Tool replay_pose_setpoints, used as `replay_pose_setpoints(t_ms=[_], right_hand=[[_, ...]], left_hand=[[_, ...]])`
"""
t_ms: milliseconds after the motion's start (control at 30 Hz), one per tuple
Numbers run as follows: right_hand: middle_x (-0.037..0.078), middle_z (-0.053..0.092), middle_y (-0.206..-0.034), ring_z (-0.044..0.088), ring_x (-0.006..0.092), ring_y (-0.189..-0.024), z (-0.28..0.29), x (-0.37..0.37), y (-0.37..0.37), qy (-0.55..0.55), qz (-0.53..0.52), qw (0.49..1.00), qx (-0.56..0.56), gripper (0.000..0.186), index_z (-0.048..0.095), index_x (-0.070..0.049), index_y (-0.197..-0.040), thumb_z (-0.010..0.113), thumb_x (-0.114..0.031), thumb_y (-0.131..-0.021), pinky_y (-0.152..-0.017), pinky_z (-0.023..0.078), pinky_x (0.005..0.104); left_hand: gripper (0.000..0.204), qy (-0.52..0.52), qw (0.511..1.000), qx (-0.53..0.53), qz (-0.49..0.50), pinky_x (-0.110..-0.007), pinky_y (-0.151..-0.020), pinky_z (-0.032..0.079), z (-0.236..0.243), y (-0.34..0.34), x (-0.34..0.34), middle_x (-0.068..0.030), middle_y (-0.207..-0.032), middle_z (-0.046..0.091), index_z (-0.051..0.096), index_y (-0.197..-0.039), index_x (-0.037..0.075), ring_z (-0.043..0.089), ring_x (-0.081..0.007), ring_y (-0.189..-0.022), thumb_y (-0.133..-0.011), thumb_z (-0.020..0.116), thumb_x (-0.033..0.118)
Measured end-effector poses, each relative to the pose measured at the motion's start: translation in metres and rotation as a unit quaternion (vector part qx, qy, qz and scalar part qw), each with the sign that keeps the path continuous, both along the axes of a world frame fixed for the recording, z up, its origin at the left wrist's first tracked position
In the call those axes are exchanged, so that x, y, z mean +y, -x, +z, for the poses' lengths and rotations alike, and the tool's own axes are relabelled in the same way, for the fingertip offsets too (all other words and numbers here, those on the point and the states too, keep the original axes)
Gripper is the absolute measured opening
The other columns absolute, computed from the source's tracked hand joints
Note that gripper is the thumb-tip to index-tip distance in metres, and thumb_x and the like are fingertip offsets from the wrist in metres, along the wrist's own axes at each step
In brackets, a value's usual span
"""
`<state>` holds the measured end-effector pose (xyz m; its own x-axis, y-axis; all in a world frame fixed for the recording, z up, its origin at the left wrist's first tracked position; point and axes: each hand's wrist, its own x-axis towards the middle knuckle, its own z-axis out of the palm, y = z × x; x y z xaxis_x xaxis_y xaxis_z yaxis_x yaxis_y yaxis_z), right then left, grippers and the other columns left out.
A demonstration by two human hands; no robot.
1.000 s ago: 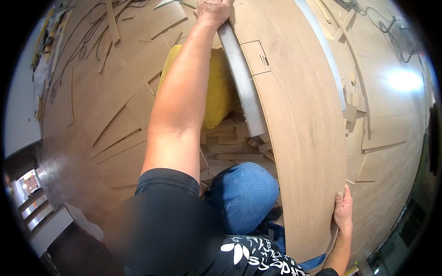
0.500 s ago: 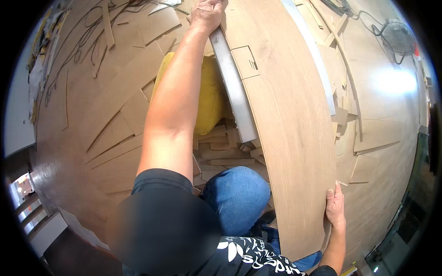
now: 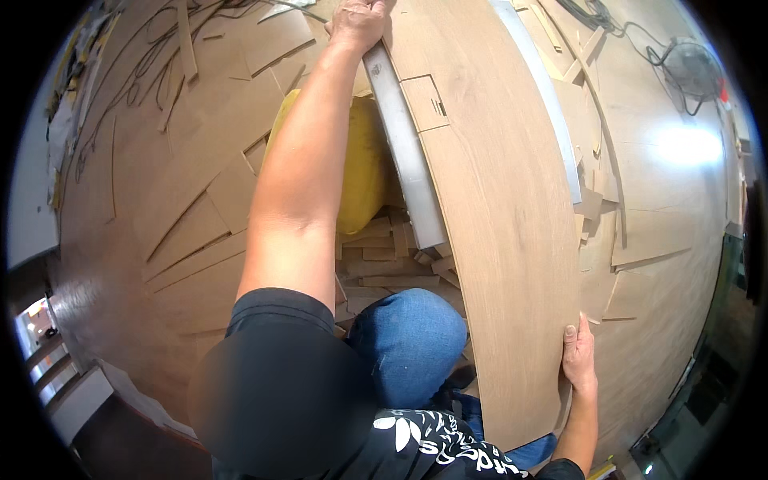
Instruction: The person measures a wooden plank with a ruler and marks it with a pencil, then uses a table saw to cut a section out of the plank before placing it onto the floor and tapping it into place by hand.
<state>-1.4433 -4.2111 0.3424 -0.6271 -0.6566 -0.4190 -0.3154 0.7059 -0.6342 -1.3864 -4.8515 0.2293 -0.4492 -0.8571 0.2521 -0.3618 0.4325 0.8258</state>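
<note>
A long light-brown wooden plank (image 3: 504,224) slants from the top of the view down to my lap. Near its far left edge lie dark lines of a small rectangle with short strokes inside. My left hand (image 3: 360,26) is closed at the plank's far left edge, its fingertips partly hidden. At the near right edge, my right hand (image 3: 579,356) grips the plank, thumb and a finger showing and the other fingers hidden. A grey metal bar (image 3: 406,156) runs under the left edge, beside a yellow support (image 3: 364,164).
Wood offcuts (image 3: 384,240) lie under and around the plank. Dark cables (image 3: 148,68) trail over the floor at far left. A round grey object (image 3: 692,68) with a cable stands at far right. My bent knee (image 3: 410,344) is left of the plank.
The view has shifted slightly. Both hands keep the same places on the plank, which shows no clear movement of its own.
</note>
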Motion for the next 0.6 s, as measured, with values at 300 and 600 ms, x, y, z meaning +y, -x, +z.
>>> replay_pose_setpoints(t_ms=[300, 600], right_hand=[[0.023, 0.071, -0.105, 0.071, 0.0315, -0.098, 0.003, 0.0, 0.001, -0.025, 0.0, 1.0, -0.015, 0.065, 0.049, 0.002, -0.135, 0.045, -0.054, -0.102, -0.082, 0.053, 0.0391], [0.023, 0.071, -0.105, 0.07, 0.0318, -0.098, 0.0, -0.002, 0.003, -0.008, 0.008, 1.0, -0.005, 0.066, 0.048, 0.002, -0.136, 0.046, -0.055, -0.102, -0.081, 0.053, 0.0398]], left_hand=[[0.033, -0.021, 1.0, -0.01, -0.003, -0.034, -0.086, 0.054, 0.0, 0.0, -0.003, -0.0138, -0.105, 0.074, 0.073, -0.118, 0.017, 0.071, -0.0232, -0.098, -0.095, 0.055, 0.032], [0.033, -0.002, 1.0, -0.027, 0.006, -0.036, -0.091, 0.052, 0.009, -0.003, 0.003, -0.0093, -0.111, 0.074, 0.073, -0.118, 0.022, 0.069, -0.0252, -0.105, -0.095, 0.055, 0.037]])
